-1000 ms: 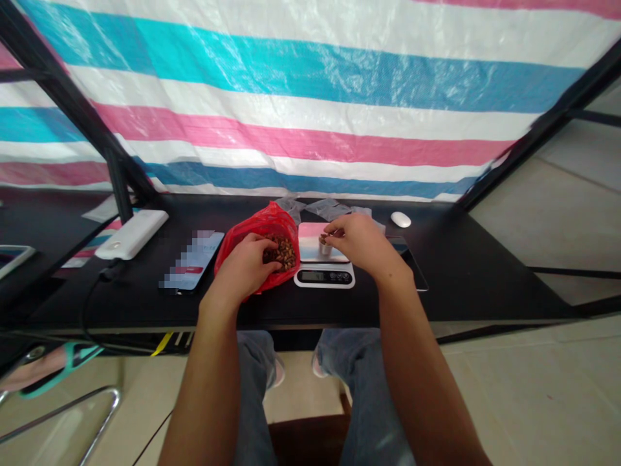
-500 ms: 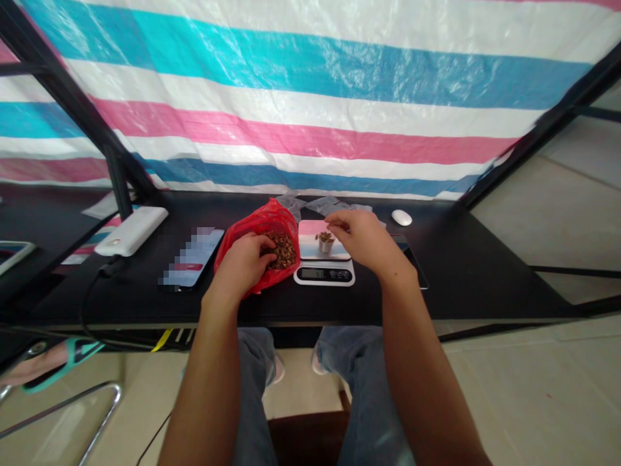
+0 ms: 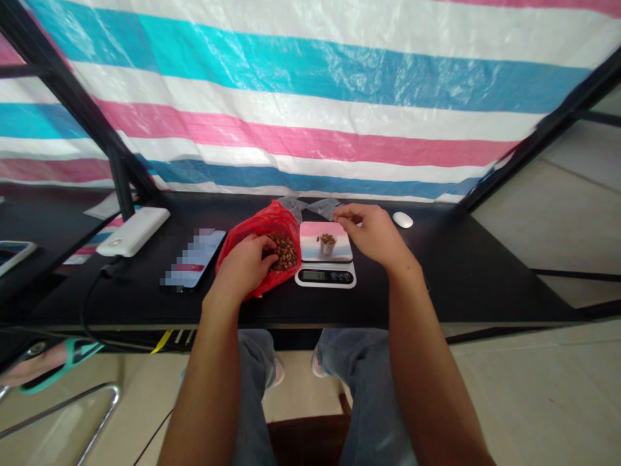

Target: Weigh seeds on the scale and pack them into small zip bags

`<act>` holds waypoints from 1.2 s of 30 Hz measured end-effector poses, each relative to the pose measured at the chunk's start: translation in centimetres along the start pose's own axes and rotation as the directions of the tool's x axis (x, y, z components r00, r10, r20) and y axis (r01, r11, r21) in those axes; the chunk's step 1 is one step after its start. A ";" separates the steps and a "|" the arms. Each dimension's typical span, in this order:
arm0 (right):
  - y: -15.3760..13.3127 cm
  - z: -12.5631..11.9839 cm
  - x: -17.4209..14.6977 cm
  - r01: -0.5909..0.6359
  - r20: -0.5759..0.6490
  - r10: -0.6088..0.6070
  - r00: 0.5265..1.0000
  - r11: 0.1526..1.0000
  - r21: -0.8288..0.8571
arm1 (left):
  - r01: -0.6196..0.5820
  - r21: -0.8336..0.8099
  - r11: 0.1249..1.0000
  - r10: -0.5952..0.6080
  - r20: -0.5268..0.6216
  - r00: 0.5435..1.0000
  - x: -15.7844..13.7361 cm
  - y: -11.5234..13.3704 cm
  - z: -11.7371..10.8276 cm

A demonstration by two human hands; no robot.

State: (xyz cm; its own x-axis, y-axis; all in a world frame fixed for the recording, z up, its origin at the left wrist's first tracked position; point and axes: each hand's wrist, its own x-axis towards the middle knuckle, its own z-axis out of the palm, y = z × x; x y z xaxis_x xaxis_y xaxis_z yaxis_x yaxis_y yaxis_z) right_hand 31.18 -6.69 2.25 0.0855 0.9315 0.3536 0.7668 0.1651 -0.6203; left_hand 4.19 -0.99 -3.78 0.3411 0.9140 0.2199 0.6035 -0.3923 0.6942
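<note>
My left hand [image 3: 245, 262] rests inside a red plastic bag [image 3: 237, 228], over a heap of small brown beans or seeds [image 3: 285, 251]. Its thumb and index finger are curved, with a gap between them. To the right of the bag, a white kitchen scale [image 3: 303, 265] has a pink, white and blue top. On it stands a small cup [image 3: 328, 248] heaped with the same brown pieces; one or two lie beside it. My right hand [image 3: 366, 230] hovers just beyond the cup to the right, fingertips pinched together. Whatever they hold is too small to make out.
A phone [image 3: 198, 259] lies left of the bag, and a white power bank [image 3: 133, 231] with a cable sits farther left. Clear plastic bags [image 3: 323, 207] lie behind the scale. A white mouse [image 3: 402, 220] is at the back right. A striped sheet [image 3: 310, 123] hangs behind the black table.
My right hand has drawn back from the cup, slightly up and to the right. My left hand stays in the bag in nearly the same pose.
</note>
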 end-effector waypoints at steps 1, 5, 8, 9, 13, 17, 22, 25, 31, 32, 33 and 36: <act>0.7 0.0 0.5 -0.010 0.020 0.010 1.000 1.000 -0.001 | -0.006 0.020 1.000 0.005 0.018 1.000 0.0 0.0 0.0; 2.9 -0.1 3.8 0.008 0.260 -0.010 0.966 1.000 0.010 | -0.024 0.169 0.985 0.007 0.099 0.995 0.1 0.2 -0.3; 3.2 0.0 6.5 0.052 0.496 -0.043 0.867 0.999 -0.004 | -0.027 0.250 0.968 -0.007 0.132 0.991 0.2 0.5 -0.5; 3.1 0.1 7.3 0.067 0.557 -0.048 0.829 0.998 -0.014 | -0.027 0.263 0.964 -0.010 0.139 0.990 0.3 0.6 -0.6; 2.9 0.8 9.4 0.118 0.712 -0.047 0.700 0.992 -0.051 | -0.024 0.258 0.966 -0.015 0.146 0.989 0.4 0.8 -0.6; 3.2 1.7 9.8 0.080 0.798 -0.041 0.601 0.997 -0.009 | -0.019 0.271 0.962 -0.024 0.153 0.988 0.5 0.9 -0.7; 3.8 1.8 9.9 0.088 0.802 -0.059 0.595 0.996 0.009 | 0.020 0.254 0.967 -0.059 0.145 0.988 0.4 1.0 -0.7; 3.9 0.8 9.9 0.142 0.787 -0.068 0.613 0.990 -0.025 | 0.028 0.223 0.974 -0.061 0.142 0.988 0.4 1.1 -0.7; 3.5 -2.3 7.3 0.083 0.602 -0.082 0.794 0.996 0.025 | 0.039 0.204 0.978 -0.066 0.129 0.989 0.4 1.5 -0.9; 3.4 -2.6 6.6 0.057 0.573 -0.079 0.816 0.997 0.055 | 0.034 0.203 0.979 -0.062 0.130 0.990 0.4 1.6 -0.9; 3.3 -2.8 5.9 0.035 0.560 -0.079 0.825 0.996 0.088 | 0.029 0.203 0.979 -0.056 0.131 0.990 0.4 1.6 -0.9; 3.0 -2.5 4.3 -0.004 0.561 -0.107 0.821 0.981 0.192 | 0.017 0.206 0.978 -0.043 0.126 0.991 0.4 1.6 -0.8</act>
State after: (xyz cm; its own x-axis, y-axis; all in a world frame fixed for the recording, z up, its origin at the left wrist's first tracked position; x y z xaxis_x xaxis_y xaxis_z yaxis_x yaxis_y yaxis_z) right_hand 35.48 -3.03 3.66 -0.3684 0.9290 -0.0362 0.6302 0.2209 -0.7444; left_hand 4.69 -1.18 -2.04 0.4023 0.9098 0.1018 0.7448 -0.3900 0.5414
